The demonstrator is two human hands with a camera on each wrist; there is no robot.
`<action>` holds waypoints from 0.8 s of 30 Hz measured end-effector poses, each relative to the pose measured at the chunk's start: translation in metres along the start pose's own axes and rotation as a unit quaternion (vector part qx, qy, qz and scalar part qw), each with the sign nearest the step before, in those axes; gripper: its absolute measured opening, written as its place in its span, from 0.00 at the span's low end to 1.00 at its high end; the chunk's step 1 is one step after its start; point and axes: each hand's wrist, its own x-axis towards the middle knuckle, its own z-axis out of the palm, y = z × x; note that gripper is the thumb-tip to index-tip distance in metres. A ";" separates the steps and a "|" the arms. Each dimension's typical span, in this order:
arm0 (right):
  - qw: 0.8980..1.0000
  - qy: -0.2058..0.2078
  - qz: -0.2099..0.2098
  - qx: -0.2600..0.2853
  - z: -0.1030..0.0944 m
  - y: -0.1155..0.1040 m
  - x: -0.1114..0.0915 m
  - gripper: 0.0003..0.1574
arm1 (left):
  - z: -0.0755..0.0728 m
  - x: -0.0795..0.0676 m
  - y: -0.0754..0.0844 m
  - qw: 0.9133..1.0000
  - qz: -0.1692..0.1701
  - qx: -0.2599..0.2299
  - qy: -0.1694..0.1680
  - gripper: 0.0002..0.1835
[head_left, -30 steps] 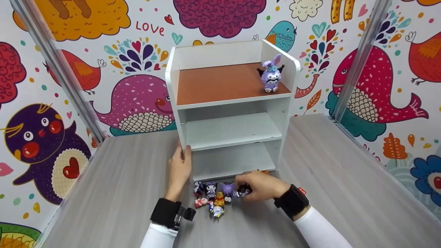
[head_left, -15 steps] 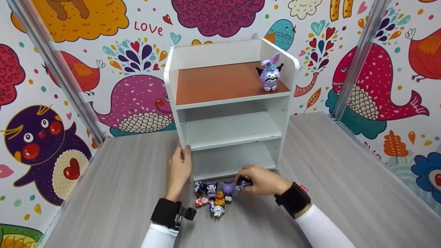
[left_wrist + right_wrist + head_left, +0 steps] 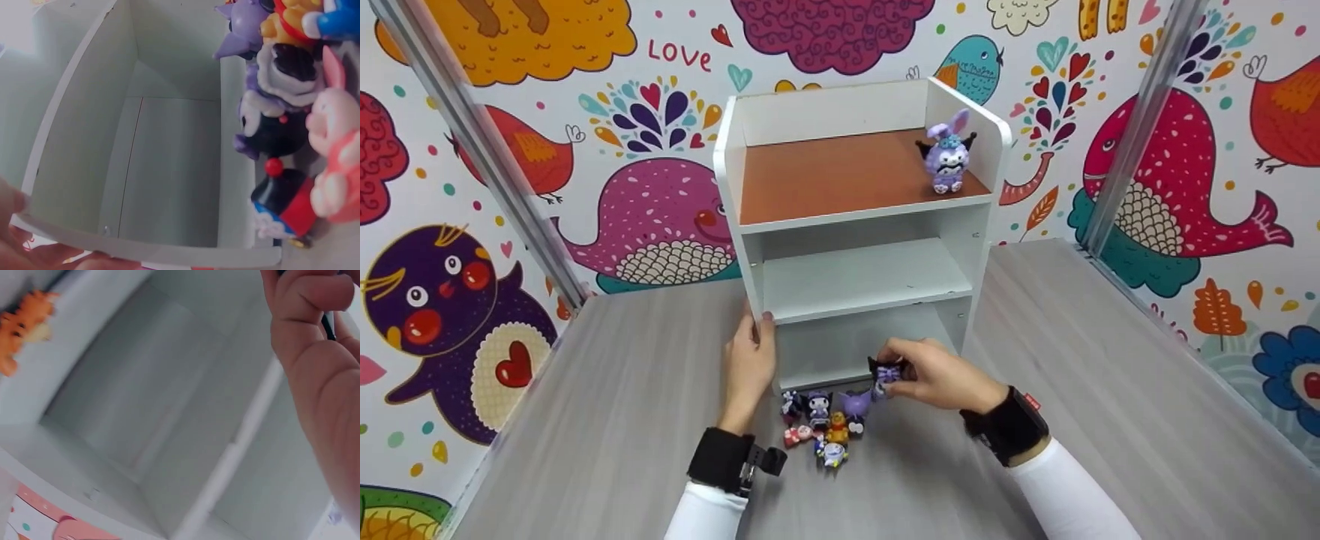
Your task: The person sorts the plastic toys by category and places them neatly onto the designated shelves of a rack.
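My left hand (image 3: pixel 748 367) holds the left side panel of a white shelf unit (image 3: pixel 866 212); its thumb lies at the front edge and the fingers along the outer side. In my right hand (image 3: pixel 939 373), a small black and purple figurine (image 3: pixel 885 377) is pinched between fingers and thumb, just in front of the lowest compartment. Several toy figurines lie below it on the table, among them a purple-eared one (image 3: pixel 855 405), a yellow bear in red (image 3: pixel 838 429) and a pink pig (image 3: pixel 336 163). A blue and white figurine (image 3: pixel 833 454) lies closest to me.
A lilac bunny-hooded figurine (image 3: pixel 947 163) stands at the right of the shelf unit's brown top. An orange figurine (image 3: pixel 23 329) lies by the unit's bottom front edge. Patterned walls (image 3: pixel 660 202) enclose the wood-grain table (image 3: pixel 645 405) behind and at the sides.
My right hand has lifted the black and purple figurine up from beside the other figurines and turned it more upright. The left hand stays on the shelf unit's side.
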 end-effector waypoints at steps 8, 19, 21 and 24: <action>0.995 0.077 -0.057 -0.008 -0.043 -0.020 0.005 0.20 | 0.000 -0.001 0.001 1.000 -0.002 -0.010 0.002 0.25; 0.981 0.166 -0.066 -0.080 -0.127 -0.060 0.044 0.18 | 0.000 0.003 0.005 1.000 -0.005 -0.007 0.004 0.20; 0.978 0.175 -0.064 -0.092 -0.137 -0.066 0.051 0.17 | 0.000 0.002 0.005 1.000 -0.006 -0.004 0.006 0.22; 0.976 0.183 -0.055 -0.107 -0.149 -0.072 0.062 0.18 | 0.000 0.000 0.003 1.000 -0.004 0.002 0.007 0.23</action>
